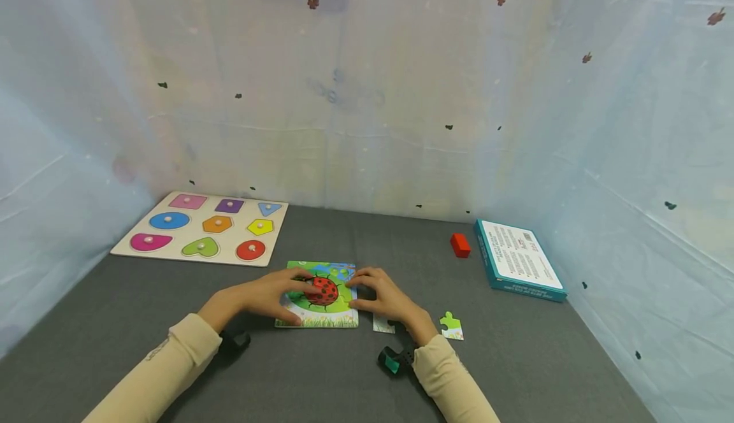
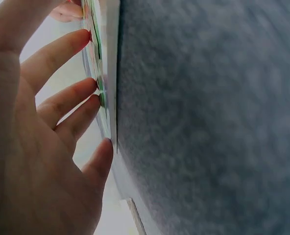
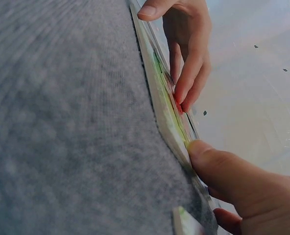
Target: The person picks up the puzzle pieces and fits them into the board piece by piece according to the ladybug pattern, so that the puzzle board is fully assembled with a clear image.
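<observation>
A ladybug jigsaw puzzle (image 1: 329, 318) in a flat tray lies before me in the head view, its ladybug partly covered by fingers. My left hand (image 1: 269, 295) spreads over the puzzle's left side, fingertips on the picture and thumb near the front left edge. At the right edge rests my right hand (image 1: 383, 295), its thumb and fingers apart and touching the puzzle. The right wrist view shows that thumb (image 3: 201, 152) pressed on the puzzle's rim. A loose puzzle piece (image 1: 383, 325) lies beneath the right hand, partly hidden. Another green and white piece (image 1: 452, 326) is farther right.
A shape board (image 1: 229, 254) with knobbed pieces lies at the back left. Toward the back right are a red block (image 1: 460, 245) and a teal and white box (image 1: 520, 254). Pale plastic sheeting (image 1: 367, 155) surrounds the grey table (image 1: 321, 378).
</observation>
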Demonstrator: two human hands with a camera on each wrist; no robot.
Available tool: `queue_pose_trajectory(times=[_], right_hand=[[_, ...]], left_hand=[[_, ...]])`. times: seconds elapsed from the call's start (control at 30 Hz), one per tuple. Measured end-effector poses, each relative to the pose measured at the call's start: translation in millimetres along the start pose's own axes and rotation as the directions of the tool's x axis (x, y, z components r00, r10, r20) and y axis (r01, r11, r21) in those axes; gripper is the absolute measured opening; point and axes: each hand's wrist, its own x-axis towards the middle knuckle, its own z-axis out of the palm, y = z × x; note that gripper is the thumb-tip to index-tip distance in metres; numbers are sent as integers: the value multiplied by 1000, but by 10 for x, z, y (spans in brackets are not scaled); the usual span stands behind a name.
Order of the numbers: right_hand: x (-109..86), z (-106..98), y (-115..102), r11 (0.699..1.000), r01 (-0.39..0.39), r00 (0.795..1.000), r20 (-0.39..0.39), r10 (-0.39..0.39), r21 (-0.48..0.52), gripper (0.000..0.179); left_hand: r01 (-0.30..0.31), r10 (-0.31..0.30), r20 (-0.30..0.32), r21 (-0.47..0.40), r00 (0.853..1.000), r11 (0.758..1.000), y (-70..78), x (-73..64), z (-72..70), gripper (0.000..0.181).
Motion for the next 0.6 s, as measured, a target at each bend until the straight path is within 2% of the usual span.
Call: queue_pose_trajectory(times=[0.2, 0.27, 0.37, 0.6], right_hand=[[3, 6, 11, 1000, 3, 1000, -1, -3, 1, 39], [5, 5, 7, 1000, 8, 1000, -1, -8, 0, 39], [5, -1, -5, 1000, 12, 1000, -1, -12, 0, 39], [-2, -22, -44, 1000, 5, 1000, -3, -5, 6, 38]], left_hand=[[10, -9, 13, -38, 1000, 999, -17, -60, -32, 64], [-15, 15, -2, -30, 1000, 999, -27, -83, -44, 64], [-19, 19, -18, -24, 1000, 1000, -50, -126, -58, 65], [47, -48, -20, -40, 999, 998, -129, -218, -49, 68]])
